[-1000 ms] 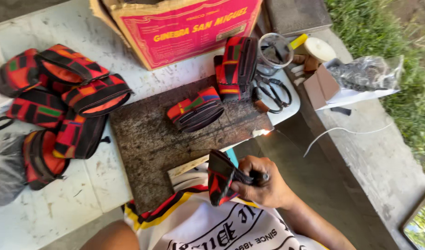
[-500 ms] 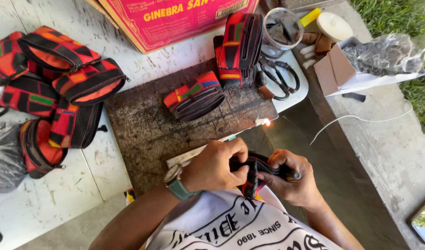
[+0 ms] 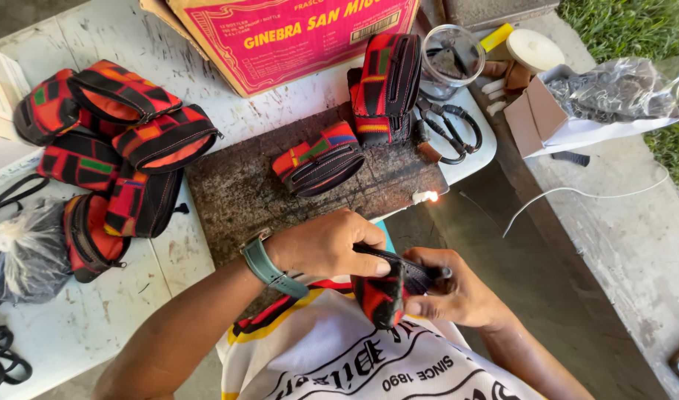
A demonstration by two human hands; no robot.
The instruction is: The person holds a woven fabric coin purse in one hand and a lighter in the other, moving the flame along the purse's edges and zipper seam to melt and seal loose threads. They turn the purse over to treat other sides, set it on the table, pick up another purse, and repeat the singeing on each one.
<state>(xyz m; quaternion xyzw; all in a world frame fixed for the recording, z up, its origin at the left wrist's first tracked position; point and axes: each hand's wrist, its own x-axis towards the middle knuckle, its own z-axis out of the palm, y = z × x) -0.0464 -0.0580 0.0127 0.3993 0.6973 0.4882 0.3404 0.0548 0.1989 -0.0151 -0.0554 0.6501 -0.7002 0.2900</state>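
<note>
Both my hands hold one small red, black and orange patterned pouch (image 3: pixel 380 295) close to my chest. My left hand (image 3: pixel 326 243), with a teal watch on its wrist, pinches the pouch's black top edge from above. My right hand (image 3: pixel 456 290) grips the pouch's right end, near its black zipper strip. In front of my hands lies a dark worn board (image 3: pixel 243 194), with a small lit flame (image 3: pixel 428 196) at its right corner.
A finished pouch (image 3: pixel 319 160) lies on the board and another (image 3: pixel 385 87) stands upright behind it. Several more pouches (image 3: pixel 114 141) are piled at the left. Black scissors (image 3: pixel 450 130), a clear jar (image 3: pixel 450 61), a pink cardboard box (image 3: pixel 295 37) and a plastic bag (image 3: pixel 621 89) sit at the back.
One second ago only my right hand held the pouch. My left hand has come in and taken hold of its top edge; the camera has shifted slightly.
</note>
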